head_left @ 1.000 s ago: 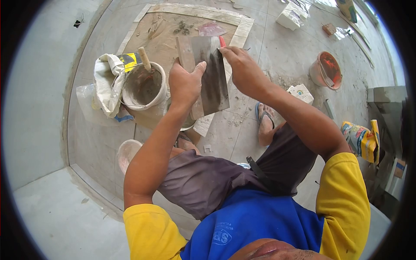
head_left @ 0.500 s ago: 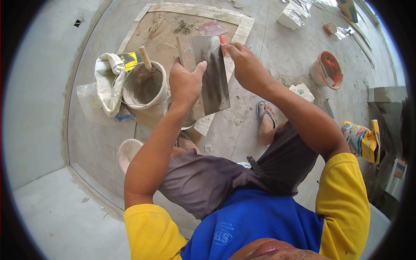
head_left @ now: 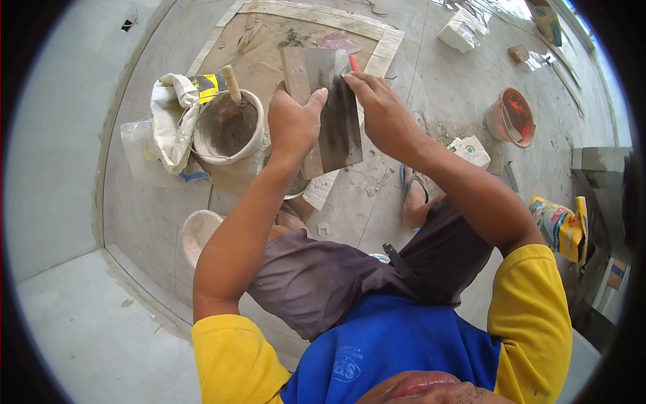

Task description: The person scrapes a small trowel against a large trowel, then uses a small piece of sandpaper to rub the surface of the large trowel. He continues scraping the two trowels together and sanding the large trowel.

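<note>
My left hand (head_left: 294,128) grips the wooden edge of a wide metal scraper blade (head_left: 340,124), with the thumb lying on its dark-smeared face. At the blade's upper right corner, my right hand (head_left: 387,121) pinches a small red tool (head_left: 354,63); most of that tool is hidden by the fingers and the blade. Left of my left hand stands a mortar-coated bucket (head_left: 254,140), a wooden handle (head_left: 231,84) rising from its rim. Another container below the left wrist is mostly covered by the arm.
A white sack (head_left: 165,128) leans by the bucket. Beyond the hands, pale strips (head_left: 316,10) border a sandy brown sheet (head_left: 259,50). An orange-stained bucket (head_left: 493,124), a white foam block (head_left: 461,32) and a yellow bag (head_left: 565,225) are to the right. A pale bowl (head_left: 194,236) sits lower left.
The scraper blade and both hands have shifted slightly up and right in the view. My right fingers have moved lower along the blade's right edge, and the red tool shows less.
</note>
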Available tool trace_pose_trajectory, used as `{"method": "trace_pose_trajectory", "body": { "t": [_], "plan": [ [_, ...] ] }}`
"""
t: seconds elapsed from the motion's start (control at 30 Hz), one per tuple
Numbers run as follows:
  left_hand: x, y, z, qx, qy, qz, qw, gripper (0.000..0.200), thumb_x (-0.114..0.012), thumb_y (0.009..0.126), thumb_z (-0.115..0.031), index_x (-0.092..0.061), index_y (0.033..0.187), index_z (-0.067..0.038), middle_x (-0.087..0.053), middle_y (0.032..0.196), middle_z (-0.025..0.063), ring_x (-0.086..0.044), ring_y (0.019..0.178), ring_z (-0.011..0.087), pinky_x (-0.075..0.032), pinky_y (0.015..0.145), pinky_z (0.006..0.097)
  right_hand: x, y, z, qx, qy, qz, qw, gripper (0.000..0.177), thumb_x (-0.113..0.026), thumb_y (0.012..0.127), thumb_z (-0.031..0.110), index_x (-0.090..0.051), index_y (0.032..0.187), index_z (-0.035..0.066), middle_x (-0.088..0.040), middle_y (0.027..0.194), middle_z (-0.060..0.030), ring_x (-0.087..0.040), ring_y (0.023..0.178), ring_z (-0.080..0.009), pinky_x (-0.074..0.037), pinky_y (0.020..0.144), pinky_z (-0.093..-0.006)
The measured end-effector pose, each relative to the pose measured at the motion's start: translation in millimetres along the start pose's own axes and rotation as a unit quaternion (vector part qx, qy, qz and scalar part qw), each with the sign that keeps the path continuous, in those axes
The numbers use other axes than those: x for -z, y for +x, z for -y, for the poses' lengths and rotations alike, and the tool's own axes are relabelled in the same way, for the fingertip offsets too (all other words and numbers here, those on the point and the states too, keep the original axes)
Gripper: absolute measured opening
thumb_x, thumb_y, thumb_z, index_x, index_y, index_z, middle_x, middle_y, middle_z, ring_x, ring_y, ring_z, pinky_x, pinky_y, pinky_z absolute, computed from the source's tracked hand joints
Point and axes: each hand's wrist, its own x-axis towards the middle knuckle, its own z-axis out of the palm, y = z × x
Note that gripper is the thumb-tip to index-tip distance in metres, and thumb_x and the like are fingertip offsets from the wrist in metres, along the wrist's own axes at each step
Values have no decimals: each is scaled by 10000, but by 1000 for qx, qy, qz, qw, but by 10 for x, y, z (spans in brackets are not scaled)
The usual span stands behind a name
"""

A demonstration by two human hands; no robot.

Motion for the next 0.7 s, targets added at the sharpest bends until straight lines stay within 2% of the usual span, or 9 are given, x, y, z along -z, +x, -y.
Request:
{"method": "trace_pose_trajectory", "body": {
  "t": [0.07,0.17,0.3,0.37,0.4,0.47,0.5,0.6,0.7],
  "plan": [
    [17,-20,-38,6,3,3,1000,350,-742,845,-178,-624,1074,59,-708,955,185,-692,850,268,-523,781,359,50,74,-49,-38,5,-3,999,516,-427,809,-153,-503,1313,-77,-543,1303,-259,-504,1244,-410,-405,1073,-435],
    [1,-19,-5,0,2,4,1000,348,-739,846,-177,-623,1077,57,-706,950,185,-692,854,272,-522,784,361,10,12,-21,-8,3,7,1000,516,-431,807,-154,-501,1313,-82,-539,1307,-259,-500,1250,-405,-406,1072,-434],
    [6,-20,13,4,15,13,1000,347,-738,846,-174,-623,1078,57,-706,948,184,-692,846,275,-523,778,361,34,23,-50,-33,17,20,999,516,-430,807,-154,-500,1313,-81,-536,1314,-259,-497,1252,-401,-406,1073,-433],
    [-4,-23,-4,0,15,11,1000,349,-739,844,-172,-622,1079,57,-706,948,184,-693,842,274,-523,775,361,59,51,-70,-37,-13,21,999,454,-492,842,-65,-494,1294,-105,-534,1309,-271,-500,1242,-414,-396,1081,-438],
    [-8,-19,-18,-3,17,7,1000,351,-741,842,-171,-622,1080,57,-706,948,183,-693,839,274,-524,773,361,47,34,-64,-36,-14,20,999,454,-492,842,-65,-494,1294,-105,-534,1309,-271,-500,1242,-414,-396,1081,-438],
    [-13,-14,20,-9,5,6,1000,352,-742,841,-171,-621,1080,58,-706,948,184,-693,837,273,-524,772,363,-15,-36,-20,-1,3,29,1000,469,-501,824,-78,-493,1293,-101,-540,1303,-271,-505,1233,-420,-403,1074,-442],
    [-5,-24,3,-11,-7,4,1000,353,-743,841,-170,-620,1079,59,-705,948,185,-694,836,272,-524,771,364,-5,-38,13,-15,-6,28,999,524,-416,803,-157,-502,1314,-77,-543,1317,-245,-498,1258,-395,-399,1081,-428],
    [-3,-52,-54,7,24,11,1000,348,-742,844,-167,-621,1077,61,-705,948,187,-694,836,270,-524,769,366,64,58,-89,-62,5,16,998,522,-419,799,-157,-507,1307,-77,-544,1318,-249,-502,1250,-403,-395,1085,-430],
    [-23,-33,14,-7,1,6,1000,344,-741,846,-164,-622,1075,63,-706,948,188,-694,836,271,-524,769,368,37,26,-49,-41,3,19,999,522,-420,801,-156,-508,1309,-78,-547,1311,-255,-504,1247,-404,-402,1079,-426]
  ]
}}
